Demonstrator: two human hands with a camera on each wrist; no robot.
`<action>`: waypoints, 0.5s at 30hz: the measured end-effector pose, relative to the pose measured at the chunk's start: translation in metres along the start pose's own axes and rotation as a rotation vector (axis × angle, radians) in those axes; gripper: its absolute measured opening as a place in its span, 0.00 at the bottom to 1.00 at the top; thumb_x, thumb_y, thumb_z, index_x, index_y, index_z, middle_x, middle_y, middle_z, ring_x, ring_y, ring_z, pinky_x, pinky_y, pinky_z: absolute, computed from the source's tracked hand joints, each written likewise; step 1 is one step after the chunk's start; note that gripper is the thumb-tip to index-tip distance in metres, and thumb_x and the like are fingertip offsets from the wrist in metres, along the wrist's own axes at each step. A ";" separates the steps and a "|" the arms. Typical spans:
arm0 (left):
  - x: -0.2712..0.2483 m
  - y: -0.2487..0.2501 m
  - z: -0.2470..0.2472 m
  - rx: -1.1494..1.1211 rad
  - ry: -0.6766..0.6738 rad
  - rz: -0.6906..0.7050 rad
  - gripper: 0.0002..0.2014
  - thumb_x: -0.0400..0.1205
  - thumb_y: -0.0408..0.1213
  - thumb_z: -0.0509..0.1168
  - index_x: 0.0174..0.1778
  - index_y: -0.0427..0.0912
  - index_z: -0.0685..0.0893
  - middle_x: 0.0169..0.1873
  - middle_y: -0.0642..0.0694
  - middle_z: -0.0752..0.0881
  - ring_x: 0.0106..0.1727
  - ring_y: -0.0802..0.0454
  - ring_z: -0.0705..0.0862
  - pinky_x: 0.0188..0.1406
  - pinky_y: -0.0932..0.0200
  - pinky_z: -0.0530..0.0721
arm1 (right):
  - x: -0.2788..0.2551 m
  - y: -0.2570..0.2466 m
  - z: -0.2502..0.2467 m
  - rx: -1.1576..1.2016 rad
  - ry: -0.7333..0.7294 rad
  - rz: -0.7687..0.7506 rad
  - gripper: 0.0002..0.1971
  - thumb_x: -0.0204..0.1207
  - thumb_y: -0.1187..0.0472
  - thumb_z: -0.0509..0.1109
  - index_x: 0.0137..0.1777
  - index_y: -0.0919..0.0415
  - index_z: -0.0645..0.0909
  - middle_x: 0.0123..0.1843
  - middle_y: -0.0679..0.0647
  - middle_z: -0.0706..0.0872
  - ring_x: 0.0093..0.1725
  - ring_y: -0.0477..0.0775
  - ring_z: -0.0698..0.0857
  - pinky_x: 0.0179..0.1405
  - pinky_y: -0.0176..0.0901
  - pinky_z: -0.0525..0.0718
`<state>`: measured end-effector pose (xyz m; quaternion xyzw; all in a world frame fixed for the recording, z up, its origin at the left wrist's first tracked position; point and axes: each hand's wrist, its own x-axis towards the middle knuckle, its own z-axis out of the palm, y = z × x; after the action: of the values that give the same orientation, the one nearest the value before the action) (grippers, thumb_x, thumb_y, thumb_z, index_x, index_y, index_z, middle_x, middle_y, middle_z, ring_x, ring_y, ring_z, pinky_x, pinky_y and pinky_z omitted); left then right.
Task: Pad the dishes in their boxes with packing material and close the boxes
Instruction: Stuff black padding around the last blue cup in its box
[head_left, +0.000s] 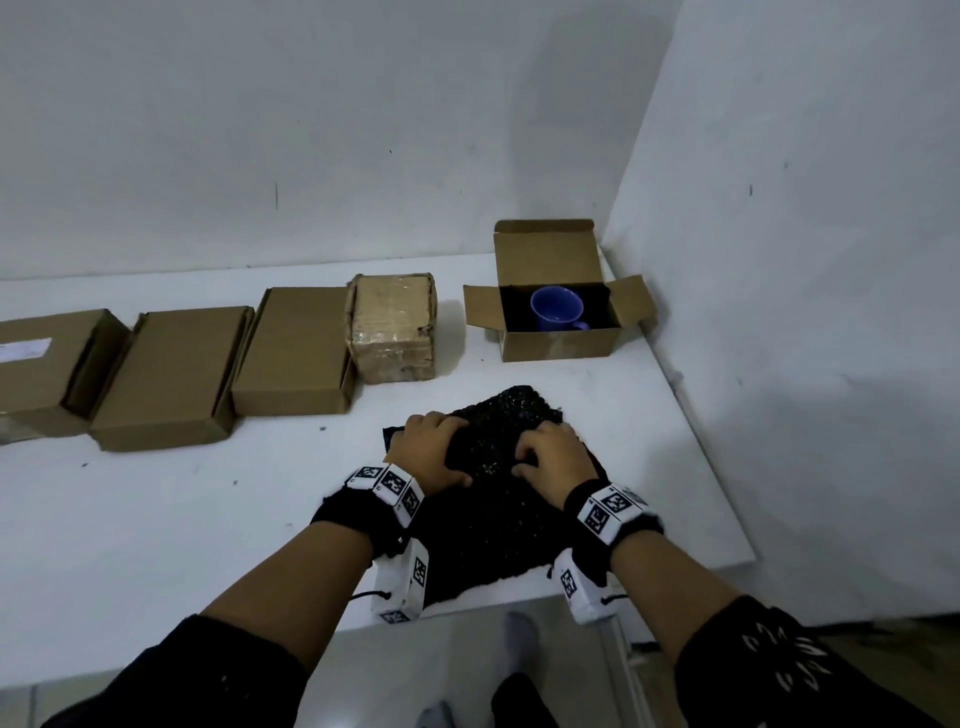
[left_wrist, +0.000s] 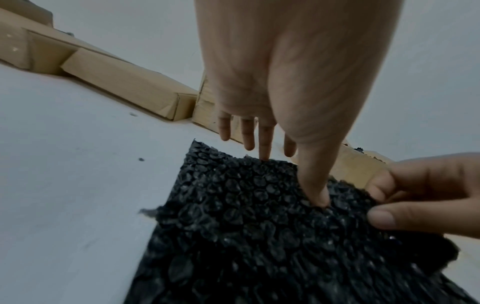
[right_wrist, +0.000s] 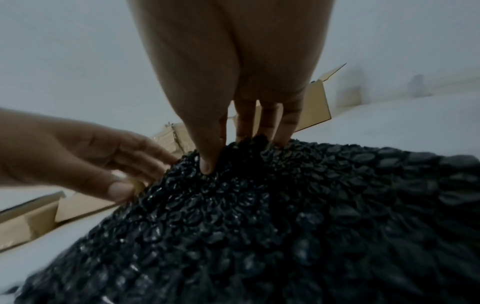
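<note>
- Right now the left hand (head_left: 431, 449) pinches the black bubble wrap (head_left: 498, 499), thumb on top and fingers curled over its far edge.
- The right hand (head_left: 550, 454) pinches the same sheet just beside it, thumb on top and fingers behind the raised fold.
- The wrap lies on the white desk (head_left: 156, 499) near the front edge, and part of it hangs close to that edge. If the hands pull hard, I think the whole sheet could slide off onto the floor.
- The sheet looks big and bumpy. If it is not folded small, it may not fit, and then the lid may not shut.
- The open box (head_left: 561, 332) sits well apart, near the back right corner, with the blue mug (head_left: 556, 309) inside. There is already something dark around the mug.
- Pushing the wrap in too hard could tip the mug or bend the side flaps.
- Four brown boxes (head_left: 291, 353) sit closed in a row on the left. A swinging sheet could bump the nearest one.
</note>
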<state>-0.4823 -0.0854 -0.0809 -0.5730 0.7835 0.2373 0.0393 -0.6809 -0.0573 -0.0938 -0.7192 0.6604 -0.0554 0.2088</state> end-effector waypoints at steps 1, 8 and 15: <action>-0.003 0.000 0.000 -0.015 0.011 -0.011 0.40 0.70 0.53 0.74 0.77 0.53 0.65 0.73 0.46 0.70 0.74 0.43 0.66 0.72 0.42 0.69 | -0.001 -0.001 -0.002 0.044 0.023 -0.003 0.08 0.73 0.55 0.74 0.49 0.55 0.83 0.55 0.55 0.81 0.59 0.60 0.75 0.59 0.50 0.76; -0.011 0.004 -0.010 -0.447 0.168 -0.043 0.18 0.73 0.45 0.75 0.51 0.43 0.78 0.47 0.46 0.79 0.50 0.49 0.80 0.43 0.62 0.73 | -0.004 -0.011 -0.038 0.515 0.146 -0.050 0.10 0.72 0.67 0.73 0.45 0.54 0.76 0.51 0.54 0.81 0.53 0.51 0.78 0.56 0.40 0.75; -0.008 0.002 -0.027 -0.820 0.203 -0.163 0.15 0.75 0.45 0.73 0.44 0.45 0.73 0.46 0.40 0.86 0.38 0.49 0.83 0.36 0.59 0.78 | -0.006 -0.007 -0.064 0.873 0.283 0.181 0.23 0.71 0.65 0.76 0.57 0.51 0.67 0.53 0.59 0.84 0.50 0.56 0.86 0.52 0.47 0.84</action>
<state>-0.4756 -0.0897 -0.0535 -0.6219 0.5762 0.4675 -0.2505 -0.6974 -0.0660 -0.0324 -0.4888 0.6575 -0.4072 0.4036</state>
